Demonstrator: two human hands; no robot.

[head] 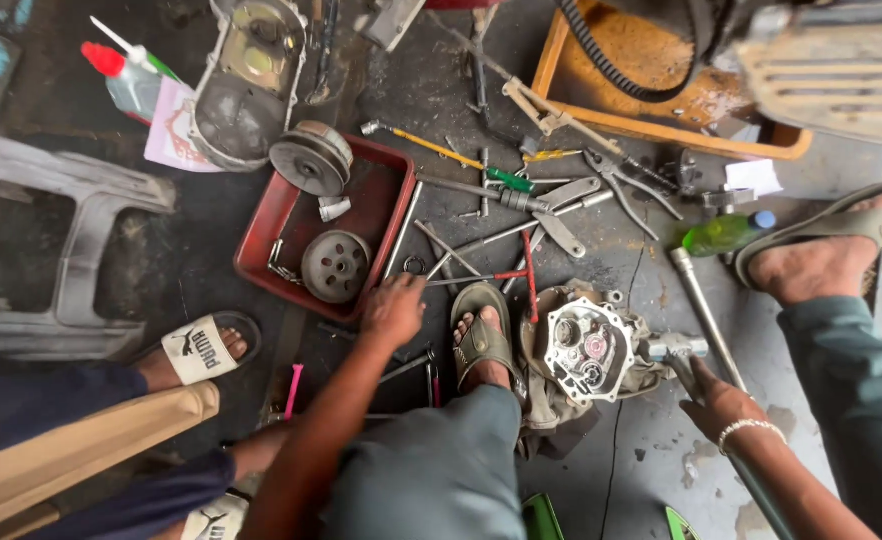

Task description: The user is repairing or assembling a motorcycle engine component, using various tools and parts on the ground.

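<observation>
Landmark is the engine casing (589, 350): grey cast metal, roughly round, gears and a reddish part exposed in its open face, sitting on a dirty rag on stained concrete. My right hand (716, 400) is just right of it, fingers closed around a metal tool (677, 349) whose blocky silver head sits right against the casing's right edge; whether they touch I can't tell. Beaded bracelet on that wrist. My left hand (394, 308) is well left of the casing, knuckles up, fingers curled down over a scatter of thin steel rods and wrenches; can't tell if it actually grips one. My foot in an olive sandal (481, 335) sits between that hand and the casing. Red T-handle wrench (526, 272) lies just above-left of the casing. Further up-left, a red rectangular metal tray (271, 225), greasy, holds a round drum-shaped clutch bell (335, 266) and a grooved pulley (310, 160) leaning on its upper rim. Green plastic bottle (723, 234) up-right of the casing, beside another person's sandalled foot. A long steel tube (701, 305) runs diagonally down past the casing's right side. Ribbed black drive belt (611, 65) far above, over an orange wooden frame.
</observation>
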